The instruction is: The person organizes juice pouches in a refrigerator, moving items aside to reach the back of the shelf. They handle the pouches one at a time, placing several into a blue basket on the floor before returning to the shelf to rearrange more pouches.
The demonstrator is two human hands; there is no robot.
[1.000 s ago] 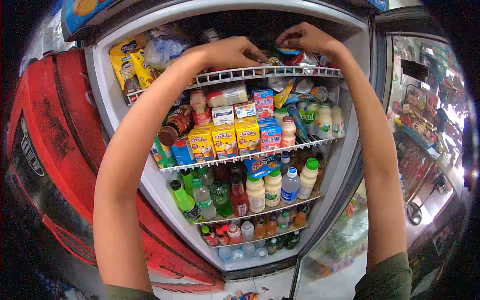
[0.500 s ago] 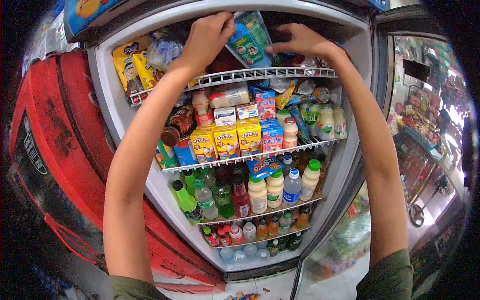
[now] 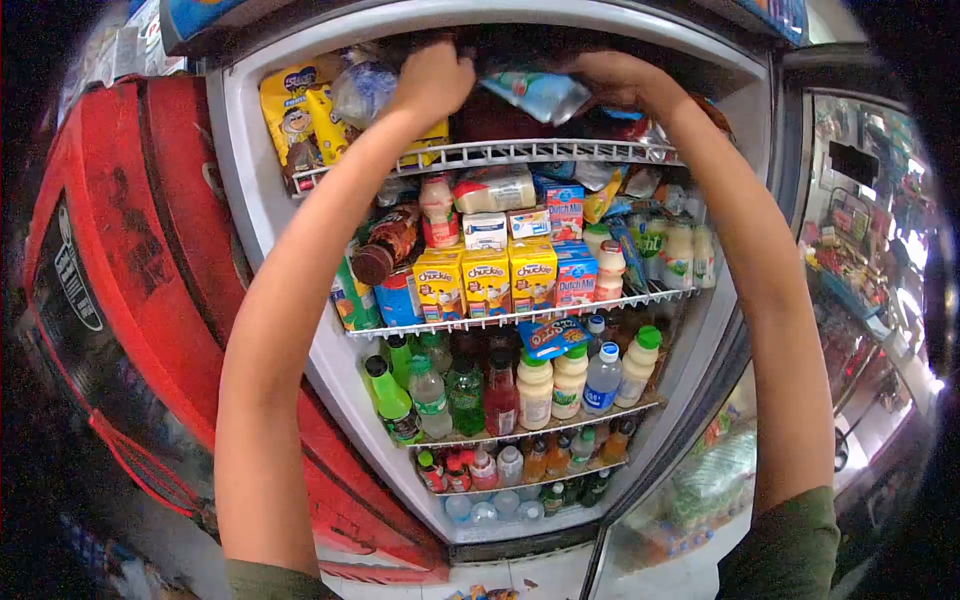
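Note:
A shiny blue-and-green pouch is tilted above the top wire shelf of the fridge, between my two hands. My right hand is at its right end; the fingers are blurred and partly hidden, but appear closed on it. Just off its left end is my left hand, its fingers curled with their tips turned away, so what they hold, if anything, is hidden. Yellow snack packs and a clear plastic bag lie on the shelf left of my left hand. Dark packs behind my hands are hard to make out.
Chocolate drink boxes, milk drink cartons and small bottles crowd the second shelf. Lower shelves carry soda bottles and white bottles with green caps. The fridge door stands open at right; a red cooler is at left.
The pouch has gone from nearly upright to a flatter tilt. Its left end has come away from my left hand's fingertips, while my right hand has closed in on its right end.

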